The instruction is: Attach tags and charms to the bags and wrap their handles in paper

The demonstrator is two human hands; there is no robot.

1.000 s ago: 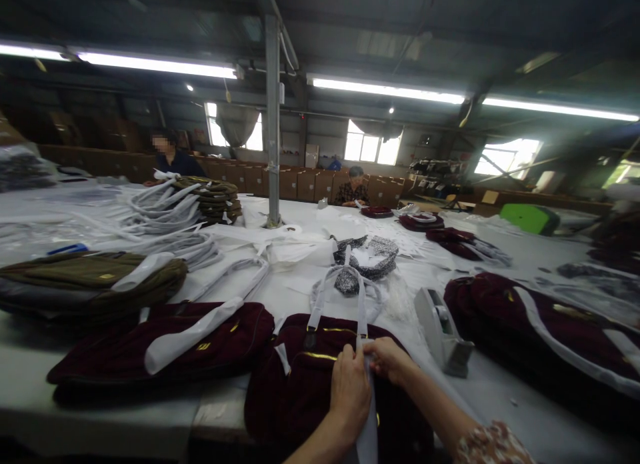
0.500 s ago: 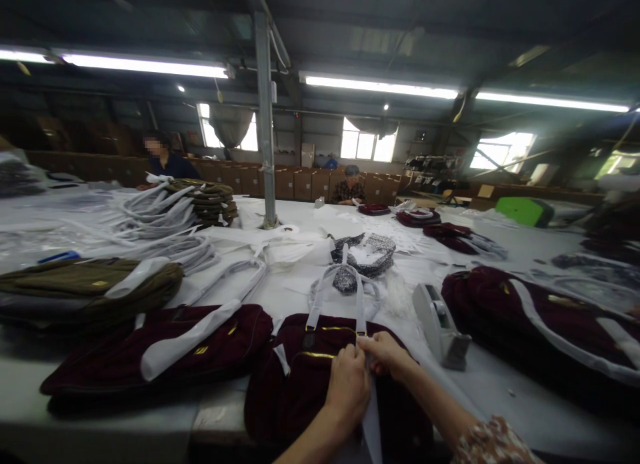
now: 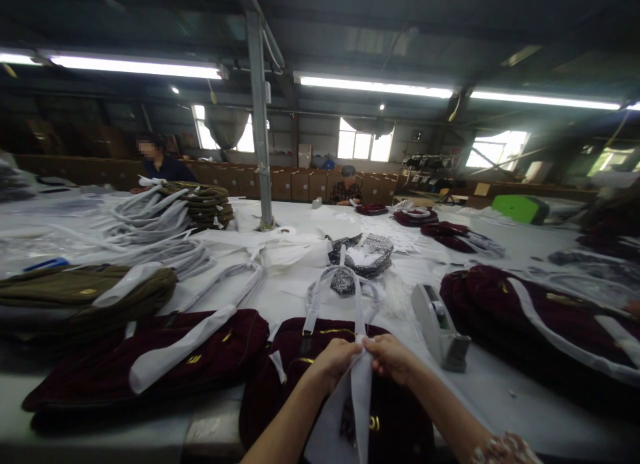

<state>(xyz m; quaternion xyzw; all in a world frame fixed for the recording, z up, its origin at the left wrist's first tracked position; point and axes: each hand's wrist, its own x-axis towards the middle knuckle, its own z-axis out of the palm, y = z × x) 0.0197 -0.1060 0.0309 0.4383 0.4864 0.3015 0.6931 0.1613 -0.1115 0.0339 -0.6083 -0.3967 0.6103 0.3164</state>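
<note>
A dark maroon handbag point(image 3: 400, 417) lies in front of me, its wrapped handles point(image 3: 311, 307) stretched away over the table. At the base of the right-hand handle strap, my left hand point(image 3: 335, 361) pinches a white wrapping strip point(image 3: 360, 401). My right hand point(image 3: 393, 357) pinches the same strip from the other side, fingertips almost meeting the left ones. The strip hangs down over the bag's front, next to a gold-coloured emblem point(image 3: 374, 423). Part of the bag's zipper is hidden behind my left hand.
A grey tape dispenser point(image 3: 440, 327) stands right of the bag. Maroon bags point(image 3: 545, 317) lie farther right; another maroon bag point(image 3: 210, 351) and olive bags point(image 3: 120, 287) are at left. A metal post point(image 3: 260, 117) rises from the table. Two people sit across it.
My left hand has turned and moved up and left, so both hands now meet fingertip to fingertip at the strap base. The white strip has spread out, and the emblem has come into view.
</note>
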